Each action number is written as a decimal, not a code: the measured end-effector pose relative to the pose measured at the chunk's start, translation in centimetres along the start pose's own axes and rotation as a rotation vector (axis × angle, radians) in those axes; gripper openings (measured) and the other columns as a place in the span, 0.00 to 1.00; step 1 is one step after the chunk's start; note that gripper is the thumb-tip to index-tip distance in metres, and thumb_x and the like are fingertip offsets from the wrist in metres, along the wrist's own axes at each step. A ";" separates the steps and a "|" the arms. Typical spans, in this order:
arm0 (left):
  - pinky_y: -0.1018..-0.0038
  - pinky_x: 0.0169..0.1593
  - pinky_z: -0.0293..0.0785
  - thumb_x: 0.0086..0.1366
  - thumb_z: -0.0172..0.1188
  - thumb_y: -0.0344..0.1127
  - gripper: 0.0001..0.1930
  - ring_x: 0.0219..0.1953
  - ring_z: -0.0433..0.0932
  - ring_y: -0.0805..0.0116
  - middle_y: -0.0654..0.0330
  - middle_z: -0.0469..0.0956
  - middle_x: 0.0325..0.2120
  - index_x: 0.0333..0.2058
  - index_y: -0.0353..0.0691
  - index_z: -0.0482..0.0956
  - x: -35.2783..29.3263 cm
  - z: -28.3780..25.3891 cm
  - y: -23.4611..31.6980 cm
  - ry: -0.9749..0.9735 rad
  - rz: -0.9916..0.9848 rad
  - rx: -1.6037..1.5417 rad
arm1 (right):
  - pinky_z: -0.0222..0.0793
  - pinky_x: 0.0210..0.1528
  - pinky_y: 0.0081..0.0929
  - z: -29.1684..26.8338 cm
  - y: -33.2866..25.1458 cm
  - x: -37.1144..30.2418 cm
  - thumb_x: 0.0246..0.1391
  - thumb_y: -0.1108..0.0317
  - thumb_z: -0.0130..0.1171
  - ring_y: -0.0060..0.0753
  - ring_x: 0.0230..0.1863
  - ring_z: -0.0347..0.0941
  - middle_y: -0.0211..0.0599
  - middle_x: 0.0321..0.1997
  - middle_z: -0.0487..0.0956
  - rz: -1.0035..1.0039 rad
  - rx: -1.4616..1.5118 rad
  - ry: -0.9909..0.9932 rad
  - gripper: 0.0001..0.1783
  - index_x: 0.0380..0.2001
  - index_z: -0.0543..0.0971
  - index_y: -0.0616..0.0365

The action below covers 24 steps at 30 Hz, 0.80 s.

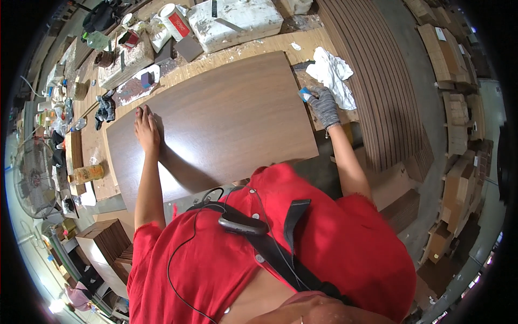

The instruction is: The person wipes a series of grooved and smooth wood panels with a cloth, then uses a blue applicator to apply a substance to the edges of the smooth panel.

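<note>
A large brown wood-grain panel (232, 113) lies flat on the workbench in front of me. My left hand (146, 129), bare, rests on its left part with the fingers stretched out. At the right edge of the panel, my right hand (325, 108) wears a grey knit glove. Its fingers are closed around a small blue block (304, 94), partly hidden by the glove. Just beyond that hand lies a crumpled white cloth (330, 71).
Long brown panels (377, 81) stand stacked on the right. Behind the panel are a paint-stained white block (232, 24), a red-and-white can (175, 22) and a small purple block (146, 80). A bottle (86, 174) lies left, near a fan (35, 175). Cardboard boxes (458, 183) line the far right.
</note>
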<state>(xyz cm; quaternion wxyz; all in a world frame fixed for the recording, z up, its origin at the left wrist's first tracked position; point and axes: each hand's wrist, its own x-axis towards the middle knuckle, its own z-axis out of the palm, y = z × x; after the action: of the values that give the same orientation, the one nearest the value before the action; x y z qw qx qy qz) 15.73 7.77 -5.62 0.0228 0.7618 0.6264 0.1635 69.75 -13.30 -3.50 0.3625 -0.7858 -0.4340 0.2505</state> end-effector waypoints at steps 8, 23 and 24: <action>0.59 0.69 0.50 0.74 0.38 0.49 0.25 0.68 0.57 0.55 0.59 0.58 0.68 0.66 0.54 0.64 0.2 0.6 -1.1 0.005 0.019 0.018 | 0.72 0.49 0.26 2.2 2.2 4.1 0.54 0.74 0.62 0.31 0.46 0.77 0.41 0.43 0.82 -0.049 0.080 0.055 0.18 0.49 0.79 0.64; 0.59 0.68 0.50 0.74 0.38 0.50 0.25 0.69 0.56 0.57 0.59 0.58 0.68 0.66 0.56 0.63 0.4 0.9 -1.1 0.013 0.050 -0.003 | 0.72 0.50 0.28 -1.7 0.5 -4.4 0.49 0.74 0.64 0.33 0.43 0.77 0.43 0.45 0.79 -0.077 0.013 0.037 0.22 0.50 0.79 0.63; 0.59 0.68 0.50 0.74 0.38 0.50 0.25 0.69 0.56 0.57 0.59 0.58 0.68 0.66 0.56 0.63 0.3 0.9 -1.1 0.013 0.055 0.001 | 0.71 0.52 0.29 -1.6 0.2 -4.5 0.48 0.73 0.66 0.35 0.45 0.76 0.43 0.46 0.79 -0.016 0.027 0.028 0.22 0.49 0.80 0.62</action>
<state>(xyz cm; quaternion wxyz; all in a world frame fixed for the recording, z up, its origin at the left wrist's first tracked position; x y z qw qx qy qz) 15.00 8.48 -6.71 0.0140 0.7777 0.6054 0.1687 68.74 -17.84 -2.36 0.3812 -0.7807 -0.4316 0.2427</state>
